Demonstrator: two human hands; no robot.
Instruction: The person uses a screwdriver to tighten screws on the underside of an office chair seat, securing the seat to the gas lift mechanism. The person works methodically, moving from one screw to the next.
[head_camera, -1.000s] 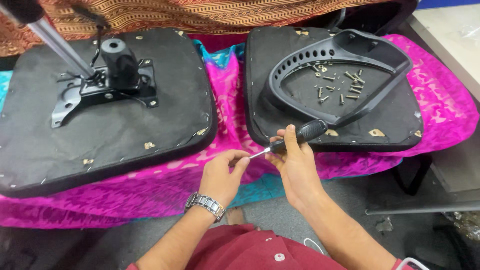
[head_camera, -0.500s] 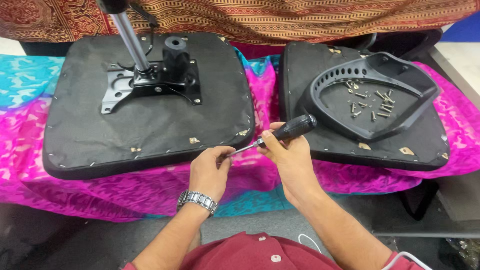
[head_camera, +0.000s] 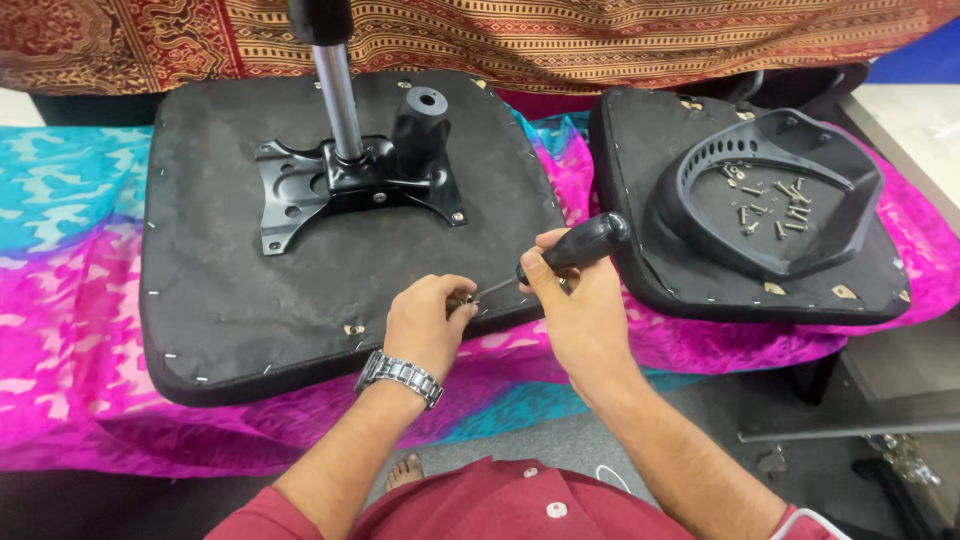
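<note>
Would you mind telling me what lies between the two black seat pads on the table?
In the head view, only a strip of pink and teal cloth shows between the left seat pad and the right seat pad; nothing rests on it.

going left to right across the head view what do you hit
large black seat pad → black metal bracket plate → chrome post → left hand → right hand holding the black-handled screwdriver → black plastic armrest piece with loose screws inside it
</note>
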